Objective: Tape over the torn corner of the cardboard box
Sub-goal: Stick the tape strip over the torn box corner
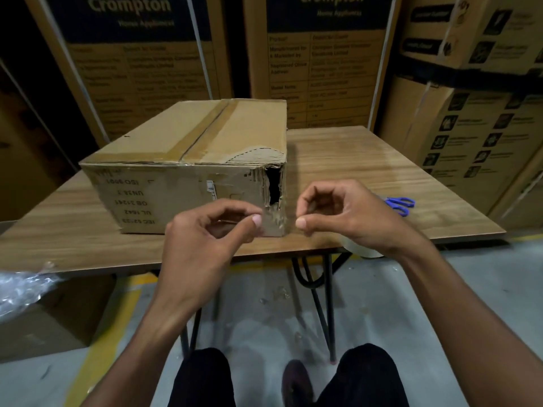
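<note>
A brown cardboard box (182, 160) lies on the wooden table (367, 171). Its near right corner is torn, with a dark ragged hole (274, 183). In front of that corner my left hand (211, 227) and my right hand (338, 212) each pinch thumb to forefinger. A strip of clear tape (277, 223) stretches between them, over the lower part of the corner. I cannot tell whether the tape touches the box. A roll of clear tape (363, 249) sits at the table's front edge, mostly hidden under my right wrist.
Blue-handled scissors (401, 204) lie on the table to the right of my right hand. Large printed cartons (317, 54) stand stacked behind and to the right. Crumpled clear plastic (20, 286) rests on a low box at the left. Black table legs (329, 304) stand near my knees.
</note>
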### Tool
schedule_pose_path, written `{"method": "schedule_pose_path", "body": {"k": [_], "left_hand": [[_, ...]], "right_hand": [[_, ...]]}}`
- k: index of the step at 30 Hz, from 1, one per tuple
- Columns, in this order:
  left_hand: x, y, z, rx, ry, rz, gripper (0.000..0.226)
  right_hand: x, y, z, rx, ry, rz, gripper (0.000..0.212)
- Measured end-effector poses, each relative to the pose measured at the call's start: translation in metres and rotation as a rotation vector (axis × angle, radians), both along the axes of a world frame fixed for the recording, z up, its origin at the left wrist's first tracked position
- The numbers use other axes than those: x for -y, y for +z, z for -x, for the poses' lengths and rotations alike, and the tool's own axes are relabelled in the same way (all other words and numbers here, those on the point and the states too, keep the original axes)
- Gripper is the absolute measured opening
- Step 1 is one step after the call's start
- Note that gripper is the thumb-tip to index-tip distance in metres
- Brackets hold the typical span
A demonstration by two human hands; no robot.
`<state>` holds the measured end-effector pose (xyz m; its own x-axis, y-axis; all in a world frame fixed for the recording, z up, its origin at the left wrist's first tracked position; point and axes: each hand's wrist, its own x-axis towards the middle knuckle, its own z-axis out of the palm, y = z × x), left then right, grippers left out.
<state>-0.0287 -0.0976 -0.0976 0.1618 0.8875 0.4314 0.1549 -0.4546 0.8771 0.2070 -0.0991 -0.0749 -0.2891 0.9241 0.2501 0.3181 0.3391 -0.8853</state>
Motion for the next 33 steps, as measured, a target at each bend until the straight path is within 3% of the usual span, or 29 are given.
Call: {"method": "schedule_pose_path", "body": {"k": [7,10,15,28,33], "left_hand": [[-0.024,0.003,-0.008,0.365,0.003,0.23,0.015],[-0.033,0.005,-0.015,0.407,0.04,0.235,0.017],[-0.044,0.001,-0.018,0.325,0.117,0.154,0.017],[-0.054,-0.011,-0.029,0.22,0.308,-0.005,0.025],[-0.056,-0.012,-0.03,0.102,0.361,-0.092,0.011]], "right_hand": [[-0.013,-0.013,0.016,-0.337,-0.408,-0.107,0.014],[-0.02,-0.014,0.026,-0.46,-0.508,-0.135,0.014],[-0.034,-0.008,0.032,-0.393,-0.611,-0.174,0.005],[-0.048,-0.012,0.029,-0.348,-0.685,-0.191,0.014],[-0.051,-0.011,0.029,-0.326,-0.677,-0.184,0.011]]}}
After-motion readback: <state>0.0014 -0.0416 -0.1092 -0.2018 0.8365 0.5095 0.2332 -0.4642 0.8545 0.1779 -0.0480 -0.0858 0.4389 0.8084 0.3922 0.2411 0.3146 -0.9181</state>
